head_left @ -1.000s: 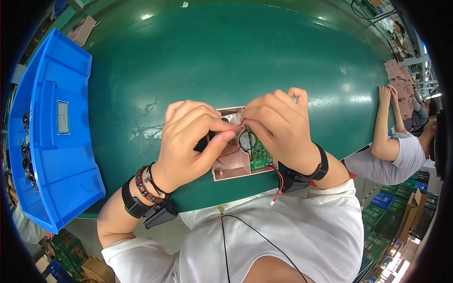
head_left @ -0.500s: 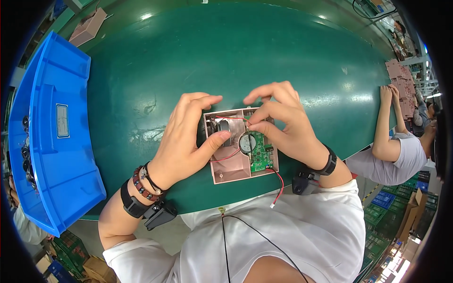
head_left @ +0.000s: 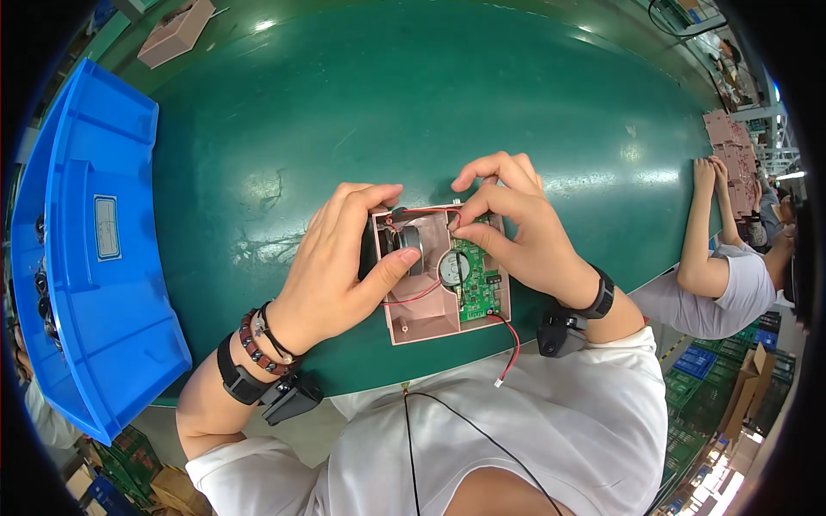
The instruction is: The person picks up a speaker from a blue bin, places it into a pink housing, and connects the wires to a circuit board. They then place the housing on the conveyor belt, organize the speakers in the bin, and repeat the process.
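A pink plastic housing (head_left: 430, 325) lies open-side up on the green table in front of me. Its right half holds a green circuit board (head_left: 483, 284); a round grey disc (head_left: 454, 270) overlaps the board's left side. My left hand (head_left: 323, 271) grips the housing's left side, thumb resting against a round black speaker (head_left: 409, 244) inside. Thumb and index finger of my right hand (head_left: 533, 236) pinch a thin red wire (head_left: 430, 209) near the divider at the far wall. A red-and-black lead (head_left: 516, 344) with a white plug hangs over the near edge.
At the left stands a big blue bin (head_left: 95, 318) with dark round parts in it. Another pink housing (head_left: 176, 34) sits at the far left. A co-worker (head_left: 714, 267) is at the right table edge, beside stacked pink housings (head_left: 727, 142).
The housing has shifted slightly toward me in the picture. The red wire now arches along the far rim, with my right fingers still pinched at it. Both hands have moved little.
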`<action>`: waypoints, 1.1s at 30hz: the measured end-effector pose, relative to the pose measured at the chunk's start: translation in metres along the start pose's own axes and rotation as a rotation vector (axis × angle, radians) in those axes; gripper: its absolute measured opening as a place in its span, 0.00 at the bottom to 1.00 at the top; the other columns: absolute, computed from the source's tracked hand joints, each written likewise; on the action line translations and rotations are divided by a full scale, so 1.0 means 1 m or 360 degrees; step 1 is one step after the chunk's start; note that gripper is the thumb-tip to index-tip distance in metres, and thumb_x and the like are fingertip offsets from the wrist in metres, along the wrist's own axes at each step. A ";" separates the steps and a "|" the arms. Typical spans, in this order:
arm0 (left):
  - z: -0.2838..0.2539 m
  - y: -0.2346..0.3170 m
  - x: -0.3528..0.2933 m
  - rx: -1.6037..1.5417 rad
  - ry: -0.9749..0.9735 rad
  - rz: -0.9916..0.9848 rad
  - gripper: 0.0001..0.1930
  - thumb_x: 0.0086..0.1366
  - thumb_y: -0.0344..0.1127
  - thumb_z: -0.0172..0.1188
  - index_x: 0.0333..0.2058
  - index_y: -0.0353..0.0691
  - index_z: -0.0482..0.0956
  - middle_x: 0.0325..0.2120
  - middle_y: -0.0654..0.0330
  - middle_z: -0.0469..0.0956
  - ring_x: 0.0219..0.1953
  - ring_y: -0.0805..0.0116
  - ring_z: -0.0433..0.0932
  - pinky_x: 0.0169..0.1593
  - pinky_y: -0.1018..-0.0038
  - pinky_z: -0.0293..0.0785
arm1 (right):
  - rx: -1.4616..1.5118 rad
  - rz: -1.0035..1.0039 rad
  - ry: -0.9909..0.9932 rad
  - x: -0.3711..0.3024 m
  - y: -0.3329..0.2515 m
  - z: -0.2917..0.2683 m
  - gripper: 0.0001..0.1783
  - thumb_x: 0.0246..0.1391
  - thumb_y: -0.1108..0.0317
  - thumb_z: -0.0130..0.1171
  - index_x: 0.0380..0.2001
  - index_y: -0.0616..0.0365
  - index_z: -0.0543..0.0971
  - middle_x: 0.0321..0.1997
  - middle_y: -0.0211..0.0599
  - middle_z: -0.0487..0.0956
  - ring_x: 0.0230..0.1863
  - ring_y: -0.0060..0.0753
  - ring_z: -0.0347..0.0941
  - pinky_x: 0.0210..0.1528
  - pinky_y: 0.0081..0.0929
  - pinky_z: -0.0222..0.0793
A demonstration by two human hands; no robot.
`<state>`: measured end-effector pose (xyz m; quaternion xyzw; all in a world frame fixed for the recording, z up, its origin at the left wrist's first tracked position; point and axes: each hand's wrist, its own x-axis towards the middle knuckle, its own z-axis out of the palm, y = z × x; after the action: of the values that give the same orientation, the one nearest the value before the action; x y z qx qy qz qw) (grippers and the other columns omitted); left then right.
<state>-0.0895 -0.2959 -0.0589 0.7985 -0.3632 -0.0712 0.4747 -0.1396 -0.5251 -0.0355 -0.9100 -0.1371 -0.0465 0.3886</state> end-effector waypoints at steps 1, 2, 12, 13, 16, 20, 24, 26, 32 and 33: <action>0.000 0.001 0.000 -0.0001 0.0001 -0.0001 0.27 0.61 0.44 0.62 0.53 0.34 0.67 0.44 0.51 0.72 0.46 0.53 0.73 0.51 0.64 0.67 | -0.0064 -0.0035 0.0033 0.000 -0.001 0.000 0.07 0.40 0.75 0.68 0.24 0.52 0.79 0.47 0.28 0.73 0.45 0.34 0.63 0.51 0.33 0.56; -0.001 0.002 0.000 0.0017 -0.0019 -0.0009 0.26 0.61 0.43 0.61 0.53 0.34 0.67 0.44 0.51 0.72 0.46 0.53 0.73 0.51 0.64 0.67 | -0.0128 -0.0070 0.0067 -0.001 -0.002 0.001 0.08 0.39 0.75 0.68 0.23 0.52 0.78 0.47 0.28 0.73 0.45 0.34 0.63 0.51 0.34 0.55; 0.000 0.001 -0.001 0.0156 -0.0092 0.0037 0.21 0.61 0.40 0.58 0.50 0.35 0.69 0.42 0.51 0.72 0.44 0.53 0.71 0.50 0.64 0.63 | -0.0665 -0.0296 0.0063 0.009 -0.023 -0.003 0.09 0.37 0.74 0.66 0.22 0.52 0.75 0.42 0.28 0.71 0.43 0.35 0.63 0.49 0.35 0.54; -0.001 0.002 -0.001 0.0158 -0.0103 0.0043 0.21 0.61 0.40 0.58 0.50 0.35 0.69 0.42 0.51 0.72 0.44 0.53 0.71 0.50 0.64 0.63 | -0.0756 -0.0335 0.0027 0.012 -0.025 -0.004 0.09 0.37 0.74 0.66 0.22 0.52 0.75 0.40 0.28 0.70 0.42 0.35 0.63 0.48 0.35 0.54; 0.000 0.003 0.001 0.0147 -0.0098 0.0029 0.20 0.62 0.40 0.58 0.49 0.35 0.68 0.42 0.51 0.72 0.44 0.53 0.70 0.50 0.64 0.63 | -0.0884 -0.0384 -0.0036 0.019 -0.029 -0.007 0.09 0.37 0.73 0.66 0.21 0.52 0.74 0.36 0.28 0.69 0.41 0.34 0.63 0.48 0.35 0.54; 0.001 0.006 0.002 0.0139 -0.0108 0.0003 0.20 0.62 0.38 0.56 0.49 0.34 0.68 0.42 0.51 0.71 0.44 0.53 0.70 0.50 0.64 0.63 | -0.0958 -0.0397 -0.0147 0.022 -0.028 -0.008 0.08 0.38 0.73 0.65 0.21 0.52 0.74 0.31 0.29 0.67 0.40 0.34 0.64 0.47 0.36 0.54; 0.004 0.002 0.001 0.0196 -0.0062 0.0014 0.18 0.64 0.36 0.55 0.49 0.34 0.68 0.43 0.51 0.71 0.43 0.55 0.71 0.49 0.66 0.65 | -0.0896 -0.0381 -0.0190 0.025 -0.017 -0.013 0.06 0.41 0.72 0.62 0.23 0.52 0.74 0.29 0.30 0.67 0.39 0.34 0.66 0.46 0.36 0.55; 0.004 0.003 -0.002 0.0053 -0.0008 -0.0042 0.17 0.64 0.36 0.55 0.49 0.34 0.68 0.43 0.52 0.71 0.43 0.56 0.71 0.49 0.66 0.65 | -0.0748 -0.0400 -0.0152 0.022 -0.012 -0.013 0.05 0.42 0.70 0.62 0.25 0.52 0.75 0.30 0.30 0.69 0.39 0.34 0.67 0.44 0.36 0.57; -0.016 0.013 -0.007 -0.0203 0.0649 0.0088 0.14 0.65 0.34 0.54 0.47 0.33 0.70 0.41 0.53 0.73 0.42 0.58 0.72 0.47 0.67 0.68 | -0.0698 -0.0872 0.0021 -0.037 -0.053 0.020 0.12 0.42 0.61 0.64 0.29 0.53 0.77 0.39 0.31 0.74 0.43 0.34 0.69 0.41 0.35 0.64; -0.020 0.025 -0.007 -0.0109 0.0632 0.0343 0.13 0.63 0.34 0.56 0.44 0.36 0.73 0.39 0.56 0.74 0.41 0.61 0.73 0.46 0.68 0.67 | -0.0874 -0.0924 -0.0005 -0.041 -0.055 0.025 0.14 0.41 0.59 0.64 0.31 0.54 0.77 0.42 0.32 0.74 0.45 0.35 0.70 0.40 0.34 0.65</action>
<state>-0.0979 -0.2843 -0.0295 0.7369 -0.3432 0.1261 0.5686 -0.1950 -0.4795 -0.0222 -0.9035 -0.3717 -0.1879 0.1012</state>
